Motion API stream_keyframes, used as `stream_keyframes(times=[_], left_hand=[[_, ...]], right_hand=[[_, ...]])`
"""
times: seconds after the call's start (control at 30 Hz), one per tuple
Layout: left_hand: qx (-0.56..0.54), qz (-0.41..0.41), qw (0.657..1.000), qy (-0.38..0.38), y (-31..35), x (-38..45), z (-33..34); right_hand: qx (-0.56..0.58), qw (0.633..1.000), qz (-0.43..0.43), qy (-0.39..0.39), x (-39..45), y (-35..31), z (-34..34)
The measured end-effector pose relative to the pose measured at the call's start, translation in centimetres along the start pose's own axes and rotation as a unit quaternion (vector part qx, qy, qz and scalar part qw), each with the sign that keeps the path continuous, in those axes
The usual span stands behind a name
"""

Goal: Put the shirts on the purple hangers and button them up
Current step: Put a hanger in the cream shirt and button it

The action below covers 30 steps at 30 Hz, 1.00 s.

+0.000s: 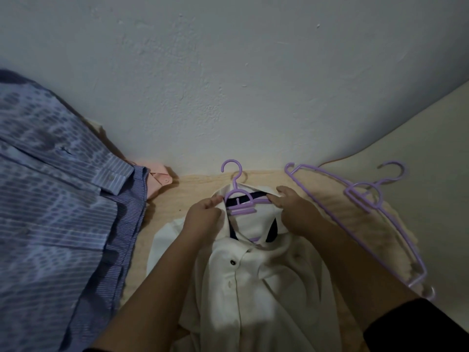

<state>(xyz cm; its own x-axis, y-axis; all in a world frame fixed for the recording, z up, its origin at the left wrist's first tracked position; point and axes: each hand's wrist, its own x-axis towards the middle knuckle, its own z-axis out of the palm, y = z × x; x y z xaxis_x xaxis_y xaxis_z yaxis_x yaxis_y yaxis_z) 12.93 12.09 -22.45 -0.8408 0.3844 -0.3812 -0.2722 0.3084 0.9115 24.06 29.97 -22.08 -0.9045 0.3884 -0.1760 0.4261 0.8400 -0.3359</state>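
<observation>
A white shirt [253, 283] with dark buttons lies front up on the beige cloth, its placket partly closed. A purple hanger [239, 199] sits inside its collar, hook pointing toward the wall. My left hand [203, 217] pinches the left side of the collar. My right hand [295, 212] grips the right side of the collar beside the hanger's shoulder. Spare purple hangers [368, 196] lie on the right. A blue patterned shirt [55, 199] is spread out on the left, with a pink shirt [158, 177] peeking from under its collar.
A beige cloth [198, 189] covers the surface under the shirts. A grey-white wall [228, 85] rises right behind it. A pale bare surface [431, 148] extends at the far right.
</observation>
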Motion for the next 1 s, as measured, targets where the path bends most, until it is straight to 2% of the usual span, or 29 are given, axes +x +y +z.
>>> stream_keyframes(times=[0.1,0.2,0.27,0.37,0.47,0.53,0.6,0.67,0.7,0.73,0.8,0.9,1.0], left_hand=[[0.042,0.030,0.999,-0.018,0.1,-0.4,-0.2],[0.028,0.018,0.999,-0.019,-0.1,-0.4,-0.5],[0.013,0.000,1.000,-0.004,-0.1,-0.3,-0.9],[-0.072,-0.035,0.997,0.001,0.3,-0.2,-1.5],[-0.167,-0.061,0.984,-0.027,0.6,-0.1,-2.0],[-0.216,-0.080,0.971,-0.062,0.7,0.2,-2.7],[-0.298,-0.110,0.942,-0.105,0.6,0.4,-3.6],[-0.334,-0.123,0.927,-0.116,0.4,0.6,-4.1],[-0.336,-0.125,0.926,-0.116,0.5,0.6,-4.1],[-0.319,-0.123,0.934,-0.102,0.3,0.8,-4.0],[-0.231,-0.108,0.965,-0.061,0.0,1.3,-3.5],[-0.074,-0.066,0.995,0.012,-0.7,1.7,-2.7],[-0.052,-0.050,0.997,0.028,-1.6,1.7,-2.4]], right_hand=[[0.036,0.999,-0.005,-0.007,0.1,0.0,0.1],[0.169,0.985,0.028,0.022,0.2,-0.2,0.1],[0.269,0.960,0.063,0.052,0.2,-0.1,0.0],[0.437,0.888,0.123,0.075,0.4,0.3,0.2],[0.538,0.828,0.147,0.065,0.9,0.8,0.9],[0.639,0.751,0.162,0.032,0.8,0.8,0.5],[0.718,0.676,0.166,-0.014,0.5,1.4,0.2],[0.757,0.631,0.168,-0.035,0.1,1.9,0.1],[0.763,0.623,0.169,-0.039,0.0,2.0,0.3],[0.762,0.625,0.169,-0.037,0.0,1.9,0.5],[0.724,0.668,0.169,-0.011,0.4,1.7,1.3],[0.592,0.785,0.174,0.044,0.9,1.4,2.2],[0.416,0.891,0.160,0.089,1.5,1.0,2.6]])
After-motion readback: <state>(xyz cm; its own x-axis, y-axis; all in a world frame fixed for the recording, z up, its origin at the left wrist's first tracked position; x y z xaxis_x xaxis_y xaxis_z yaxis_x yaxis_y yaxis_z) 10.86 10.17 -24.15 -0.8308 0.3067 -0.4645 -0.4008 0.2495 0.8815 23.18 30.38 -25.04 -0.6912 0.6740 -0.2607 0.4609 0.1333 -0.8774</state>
